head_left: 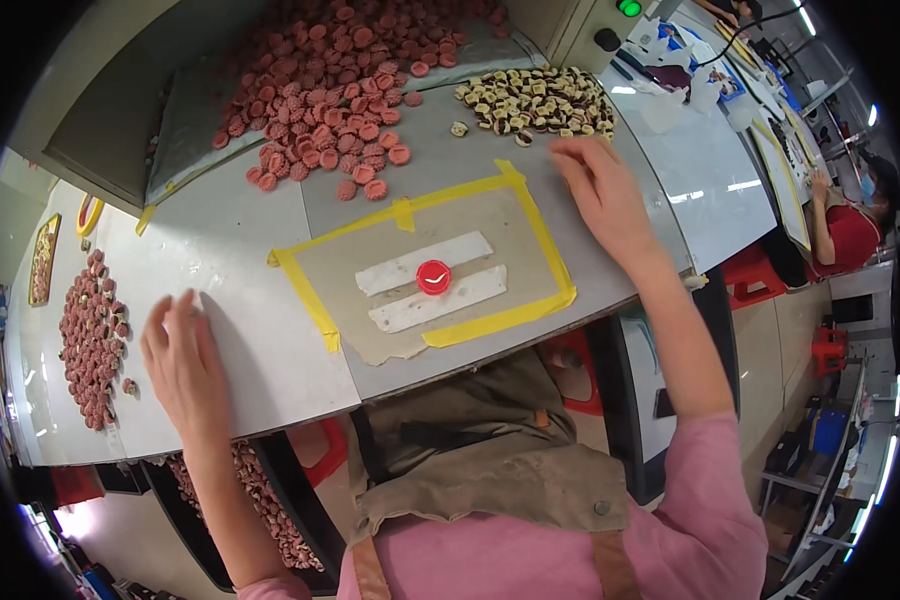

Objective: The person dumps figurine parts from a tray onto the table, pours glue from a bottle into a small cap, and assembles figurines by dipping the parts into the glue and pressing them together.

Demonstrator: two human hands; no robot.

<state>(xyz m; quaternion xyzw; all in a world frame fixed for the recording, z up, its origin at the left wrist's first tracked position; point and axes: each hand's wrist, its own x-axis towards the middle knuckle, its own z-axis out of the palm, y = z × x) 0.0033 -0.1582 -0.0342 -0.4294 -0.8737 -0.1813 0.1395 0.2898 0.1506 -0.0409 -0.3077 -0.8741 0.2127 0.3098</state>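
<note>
My left hand (183,365) is over the left part of the table with its fingers stretched and slightly apart, holding nothing that I can see. Beside it lies a pile of small dark-pink caps (92,340) with pale parts showing in some. At the right, my right hand (605,200) reaches to the near edge of a heap of small cream-and-dark pieces (540,100), fingers extended and thumb apart. Between the hands, a round red cap (433,278) with a white mark rests across two white strips (425,262) on a grey-brown mat (355,335).
Yellow tape (490,322) borders the mat. Many pink scalloped caps (330,120) spill from beneath a grey machine housing (100,90) with a green light (628,8). A framed tray (43,260) and tape roll (90,215) stand far left. Another person (850,230) sits at the right.
</note>
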